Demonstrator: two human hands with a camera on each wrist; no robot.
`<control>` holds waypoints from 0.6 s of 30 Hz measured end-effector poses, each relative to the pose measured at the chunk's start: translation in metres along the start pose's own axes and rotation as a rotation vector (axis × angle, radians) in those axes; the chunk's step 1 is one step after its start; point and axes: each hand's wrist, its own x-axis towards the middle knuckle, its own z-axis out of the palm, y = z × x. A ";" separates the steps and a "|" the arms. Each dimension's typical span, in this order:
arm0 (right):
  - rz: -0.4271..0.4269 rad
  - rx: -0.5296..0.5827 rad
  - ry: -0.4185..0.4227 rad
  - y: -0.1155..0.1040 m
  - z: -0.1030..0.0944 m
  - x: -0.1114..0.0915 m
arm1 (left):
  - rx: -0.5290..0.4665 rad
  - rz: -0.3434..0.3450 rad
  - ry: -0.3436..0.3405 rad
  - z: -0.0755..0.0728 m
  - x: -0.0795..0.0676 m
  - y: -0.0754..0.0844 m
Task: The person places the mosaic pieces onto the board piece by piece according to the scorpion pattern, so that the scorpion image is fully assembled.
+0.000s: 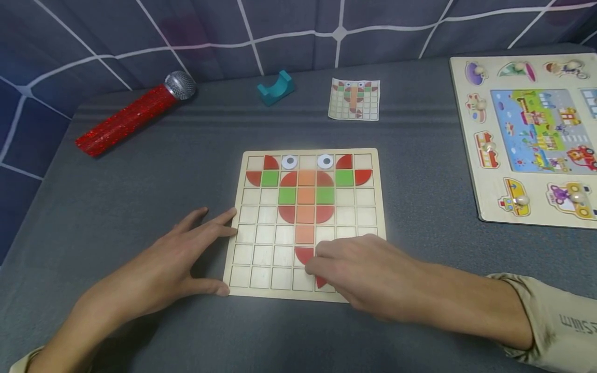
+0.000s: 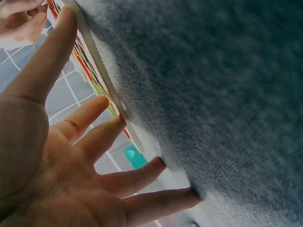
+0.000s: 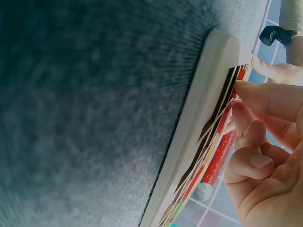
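Note:
A wooden grid board (image 1: 261, 259) lies flat, with red quarter-circle, green square and orange square pieces and two round eye pieces in its cells. My left hand (image 1: 174, 259) is spread along the board's left side, thumb at the near corner and fingertips at the edge; the left wrist view shows its straight fingers (image 2: 142, 177). Over the lower right of the board, my right hand (image 1: 368, 274) has curled fingers and pinches a red piece (image 1: 321, 281), mostly hidden under it. Just left of those fingertips sits a red quarter-circle (image 1: 304, 255). In the right wrist view, thumb and forefinger meet at the red piece (image 3: 234, 92).
Beyond the board lie a small printed pattern card (image 1: 365, 101), a teal curved block (image 1: 276, 89) and a red glittery microphone (image 1: 130, 119). A wooden knob puzzle (image 1: 471, 191) lies at the right. A blue tiled-pattern cloth (image 1: 298, 52) borders the grey table's far side.

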 end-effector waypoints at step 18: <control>-0.027 -0.049 0.029 -0.002 0.001 0.000 | -0.014 -0.003 -0.003 0.000 0.000 -0.001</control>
